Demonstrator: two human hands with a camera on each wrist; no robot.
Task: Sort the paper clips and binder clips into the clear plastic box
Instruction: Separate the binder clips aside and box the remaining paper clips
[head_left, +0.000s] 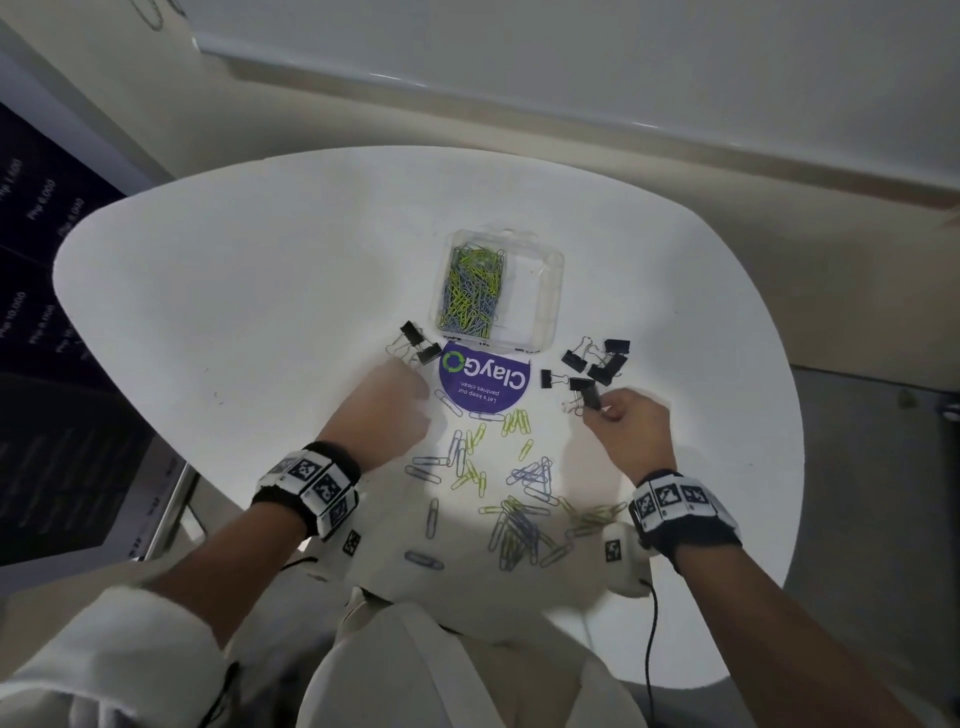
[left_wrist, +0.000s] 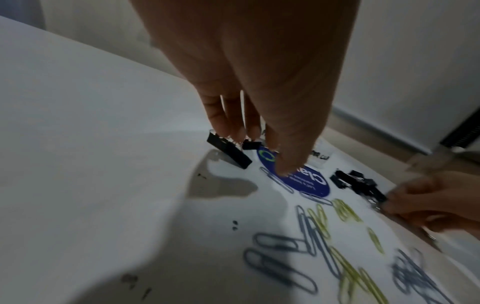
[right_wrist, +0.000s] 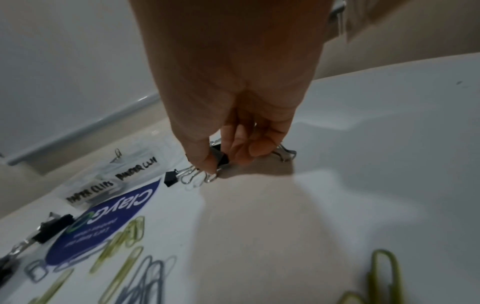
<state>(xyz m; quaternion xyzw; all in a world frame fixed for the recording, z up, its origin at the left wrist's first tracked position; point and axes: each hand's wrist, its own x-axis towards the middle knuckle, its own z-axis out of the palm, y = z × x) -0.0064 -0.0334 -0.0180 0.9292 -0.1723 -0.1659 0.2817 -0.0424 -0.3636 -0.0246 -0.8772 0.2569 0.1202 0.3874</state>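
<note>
I see a smooth white rounded table (head_left: 218, 291). At twelve o'clock sits the clear plastic box (head_left: 540, 291), its left compartment heaped with wire paper clips (head_left: 472, 291). My right hand (head_left: 631, 431) pinches one black binder clip (head_left: 589, 400); my left hand (head_left: 384, 410) reaches down, fingers straight, gripping nothing.

Left hand (head_left: 387, 410) covers whatever its fingertips touch from the head cam, and the far paper clips (left_wrist: 413, 275) are just smeared blur.
</note>
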